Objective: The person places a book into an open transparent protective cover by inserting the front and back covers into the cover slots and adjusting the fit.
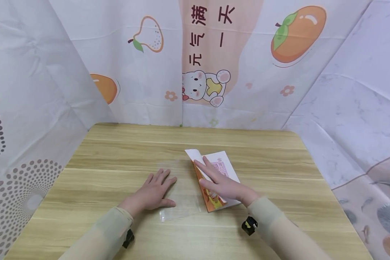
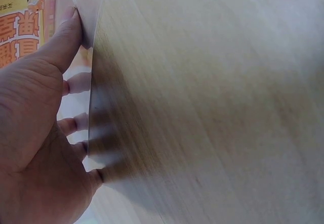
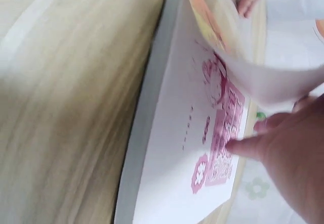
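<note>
A book (image 1: 229,159) with an orange illustrated cover (image 1: 211,202) lies on the table, right of the middle. Its cover is lifted and bent over, baring a white page with pink print (image 3: 217,138). My right hand (image 1: 222,184) lies over the book with its fingers extended, touching the raised cover; one fingertip is close to the printed page in the right wrist view. Left of the book, a clear plastic sheet (image 1: 183,206) lies flat. My left hand (image 1: 154,193), fingers spread, rests on its left part. The sheet's edge (image 2: 91,87) runs past the fingers in the left wrist view.
The wood-grain table (image 1: 123,151) extends around the book and sheet. A printed curtain (image 1: 162,72) hangs behind its far edge, and pale cloths (image 1: 351,94) hang at both sides. Black wrist cameras (image 1: 249,225) sit beneath the sleeves.
</note>
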`<action>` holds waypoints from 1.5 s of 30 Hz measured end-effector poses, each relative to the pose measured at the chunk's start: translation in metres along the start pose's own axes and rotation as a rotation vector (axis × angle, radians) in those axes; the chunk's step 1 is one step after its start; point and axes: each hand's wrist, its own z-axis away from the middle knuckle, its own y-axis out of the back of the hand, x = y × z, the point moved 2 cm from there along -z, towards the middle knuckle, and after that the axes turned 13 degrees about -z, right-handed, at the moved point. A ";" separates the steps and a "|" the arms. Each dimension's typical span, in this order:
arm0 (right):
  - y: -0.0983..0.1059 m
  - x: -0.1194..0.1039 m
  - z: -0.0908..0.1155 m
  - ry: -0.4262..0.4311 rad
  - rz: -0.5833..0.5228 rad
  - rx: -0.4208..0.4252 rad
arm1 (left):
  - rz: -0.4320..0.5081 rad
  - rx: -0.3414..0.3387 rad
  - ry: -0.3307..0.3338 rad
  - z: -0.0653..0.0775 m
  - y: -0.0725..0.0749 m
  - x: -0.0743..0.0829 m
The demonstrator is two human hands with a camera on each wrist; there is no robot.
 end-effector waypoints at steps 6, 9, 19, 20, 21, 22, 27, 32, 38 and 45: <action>-0.015 0.003 -0.003 -0.042 0.234 0.110 | -0.012 0.010 0.000 0.000 -0.001 -0.001; -0.021 0.005 -0.004 -0.071 0.314 0.152 | -0.016 0.013 0.000 0.001 -0.001 0.000; -0.031 0.005 -0.008 -0.052 0.386 0.224 | -0.008 0.020 -0.008 0.002 0.001 0.000; -0.032 0.005 -0.008 -0.047 0.391 0.232 | -0.006 0.020 -0.008 0.002 0.001 0.000; -0.033 0.005 -0.008 -0.043 0.397 0.240 | -0.005 0.020 -0.007 0.002 0.000 0.000; -0.033 0.006 -0.009 -0.036 0.402 0.249 | -0.005 0.021 -0.008 0.002 0.000 -0.001; -0.037 0.011 -0.012 -0.009 0.417 0.285 | -0.013 0.016 -0.006 0.002 -0.002 -0.001; -0.040 0.012 -0.014 -0.006 0.418 0.306 | -0.020 0.017 -0.007 0.001 -0.002 -0.001; -0.043 0.011 -0.017 -0.021 0.436 0.333 | -0.019 0.021 -0.003 0.000 -0.002 -0.002; -0.045 0.012 -0.020 -0.062 0.468 0.321 | -0.015 0.023 -0.002 0.000 -0.001 -0.001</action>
